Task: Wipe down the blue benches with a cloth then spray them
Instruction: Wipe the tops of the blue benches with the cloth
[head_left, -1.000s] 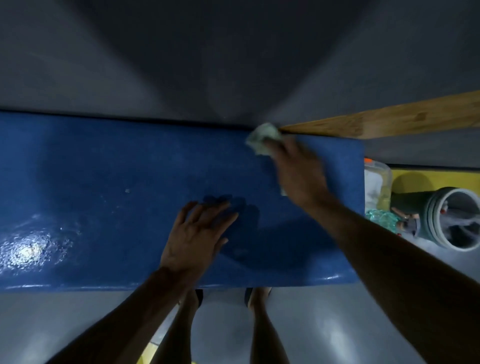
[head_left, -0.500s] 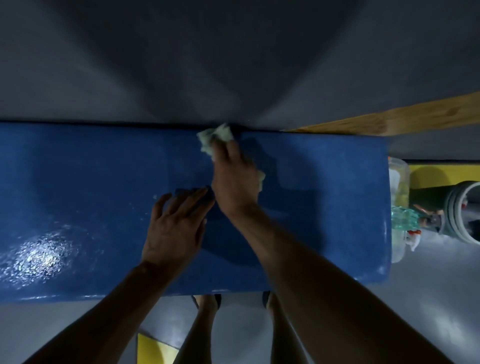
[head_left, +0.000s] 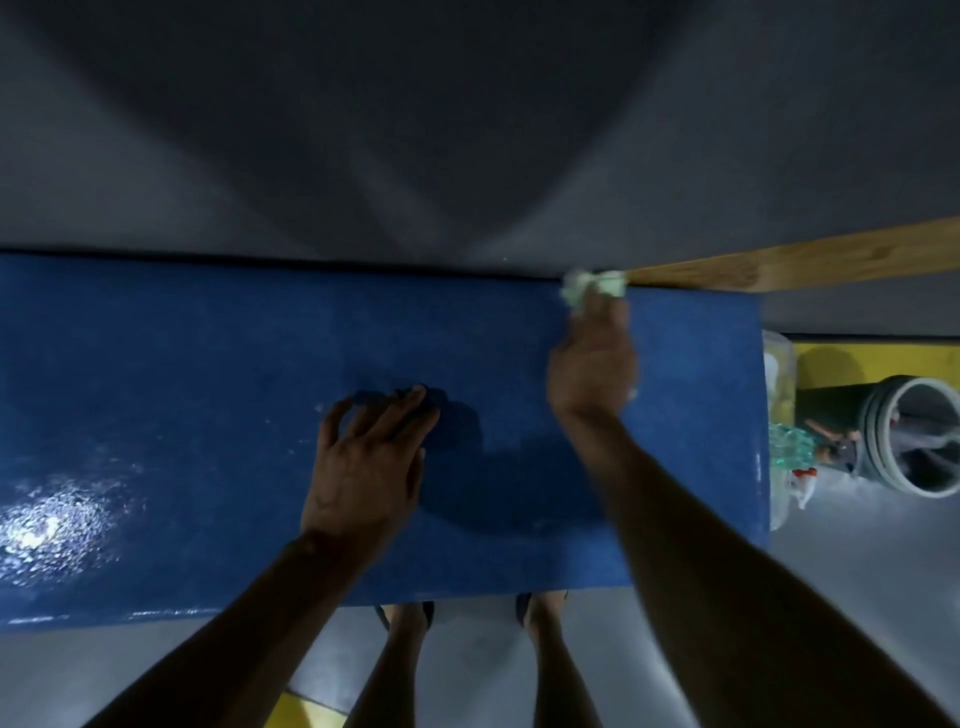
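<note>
A long blue bench (head_left: 182, 374) runs across the view against a grey wall. My right hand (head_left: 592, 364) presses a crumpled pale green cloth (head_left: 592, 285) onto the bench's far edge, near its right end. Most of the cloth is hidden under the fingers. My left hand (head_left: 369, 462) rests flat on the middle of the bench with fingers spread, holding nothing. The bench surface shines wet at the left. A spray bottle (head_left: 802, 475) with a white and red nozzle shows partly past the bench's right end.
A wooden rail (head_left: 810, 260) slants along the wall at the right. Beyond the bench's right end stand a clear plastic container (head_left: 779, 364) and a grey bucket (head_left: 909, 441) by a yellow floor strip (head_left: 883, 358). My legs and feet (head_left: 405, 613) stand on grey floor in front.
My right hand swept the cloth left along the bench's far edge, then back right to near the wooden rail. My left hand stayed planted on the bench.
</note>
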